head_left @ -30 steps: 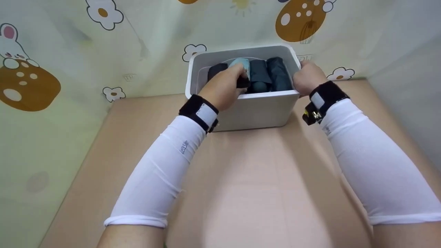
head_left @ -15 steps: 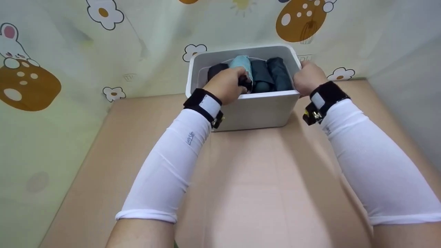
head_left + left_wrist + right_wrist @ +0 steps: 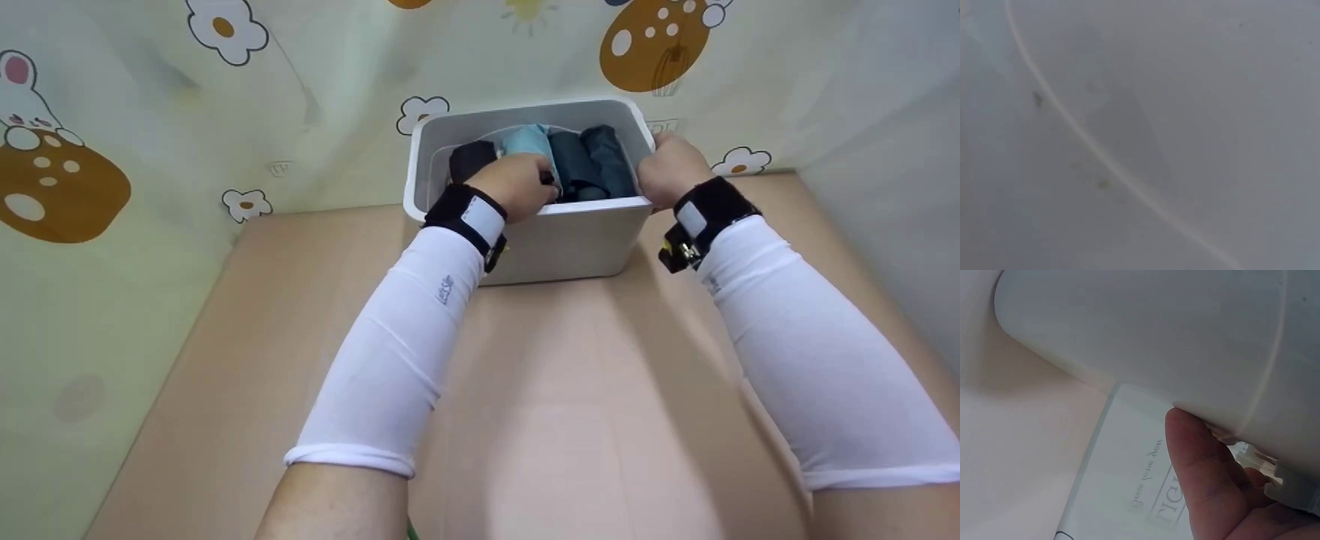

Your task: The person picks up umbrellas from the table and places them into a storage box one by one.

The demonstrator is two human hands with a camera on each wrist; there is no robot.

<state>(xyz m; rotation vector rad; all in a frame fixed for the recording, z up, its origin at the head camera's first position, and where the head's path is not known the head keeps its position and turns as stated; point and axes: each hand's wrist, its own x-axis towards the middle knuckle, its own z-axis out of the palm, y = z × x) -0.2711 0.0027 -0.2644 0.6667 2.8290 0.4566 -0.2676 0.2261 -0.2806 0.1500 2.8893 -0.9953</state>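
Observation:
A grey plastic storage bin (image 3: 570, 244) stands against the back wall. Inside, a black roll (image 3: 471, 160), a light blue fabric roll (image 3: 527, 139) and two dark blue-green rolls (image 3: 611, 161) lie side by side. My left hand (image 3: 514, 184) reaches over the near rim and grips the near end of the light blue roll; a small black part shows at the fingers. At the bin's right end, my right hand (image 3: 671, 171) holds on, thumb (image 3: 1190, 444) against the outer wall and fingers curled at the handle opening. The left wrist view shows only the bin wall (image 3: 1202, 112).
The bin rests on a tan table (image 3: 540, 412). Behind it hangs a pale curtain (image 3: 337, 97) printed with flowers and a rabbit; another pale wall (image 3: 892, 150) rises on the right.
My left hand has moved right and slightly down along the near rim. The light blue roll shifts right with it, crowding the dark rolls. The right hand and the bin have stayed still.

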